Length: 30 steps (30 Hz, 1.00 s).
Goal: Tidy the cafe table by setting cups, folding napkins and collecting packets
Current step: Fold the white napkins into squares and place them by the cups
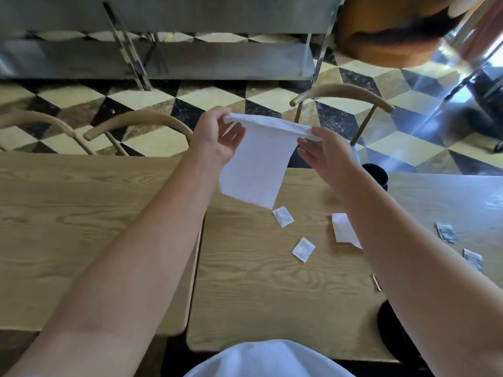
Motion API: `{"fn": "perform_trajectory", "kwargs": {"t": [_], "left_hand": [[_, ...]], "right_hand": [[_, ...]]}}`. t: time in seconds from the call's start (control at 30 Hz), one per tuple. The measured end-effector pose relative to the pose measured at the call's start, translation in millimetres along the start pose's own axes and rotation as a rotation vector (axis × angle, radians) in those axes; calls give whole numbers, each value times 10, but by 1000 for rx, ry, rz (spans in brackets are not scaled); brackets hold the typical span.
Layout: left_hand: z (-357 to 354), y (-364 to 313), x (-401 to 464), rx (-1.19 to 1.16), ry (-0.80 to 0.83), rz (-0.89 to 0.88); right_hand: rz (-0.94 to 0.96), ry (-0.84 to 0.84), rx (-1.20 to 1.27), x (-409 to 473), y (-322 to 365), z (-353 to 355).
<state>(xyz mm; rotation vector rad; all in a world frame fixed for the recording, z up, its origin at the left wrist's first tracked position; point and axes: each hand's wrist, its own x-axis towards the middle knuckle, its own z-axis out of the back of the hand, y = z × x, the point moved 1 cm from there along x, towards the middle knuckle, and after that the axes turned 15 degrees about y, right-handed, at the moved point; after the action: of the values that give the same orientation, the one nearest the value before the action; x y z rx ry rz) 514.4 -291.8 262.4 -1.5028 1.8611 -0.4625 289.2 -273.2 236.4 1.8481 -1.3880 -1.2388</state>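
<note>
Two hands up in the head view, holding one white napkin (255, 164) in the air above the wooden surface (258, 289). The left hand (217, 137) pinches the top left corner and the right hand (326, 156) pinches the top right, fingers (307, 152) closed on the top edge, the rest hanging loose.

To fold it well, I'd keep that top edge taut and level, bring the corners together evenly, then lay it flat and press the crease. Rushing it in the air probably gives a crooked fold.

Around it: two white packets (283, 216) lie right under the napkin, one more folded napkin (344, 229) is partly hidden by the right forearm, and greyish packets (446, 233) sit near the right edge. A dark cup (377, 174) peeks out behind the right wrist. Those white packets sit right in the landing spot, so set the napkin down to one side.
</note>
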Motion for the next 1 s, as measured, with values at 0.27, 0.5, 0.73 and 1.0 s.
{"fn": "perform_trajectory", "kwargs": {"t": [0.27,0.5,0.73,1.0], "left_hand": [[277,295,-496,-15,64,-23],[1402,1359,-1151,277,-305,313],[2199,2009,-1864,801,-259,796],[2383,1921,-1904,720,-263,701]], "right_hand": [[43,51,-42,-413,-252,113],[-386,-17,-300,-1030,-1452,849],[-881,-100,-492,-1557,-2318,1330],[-829,-19,-607,-1596,-2390,1400]]}}
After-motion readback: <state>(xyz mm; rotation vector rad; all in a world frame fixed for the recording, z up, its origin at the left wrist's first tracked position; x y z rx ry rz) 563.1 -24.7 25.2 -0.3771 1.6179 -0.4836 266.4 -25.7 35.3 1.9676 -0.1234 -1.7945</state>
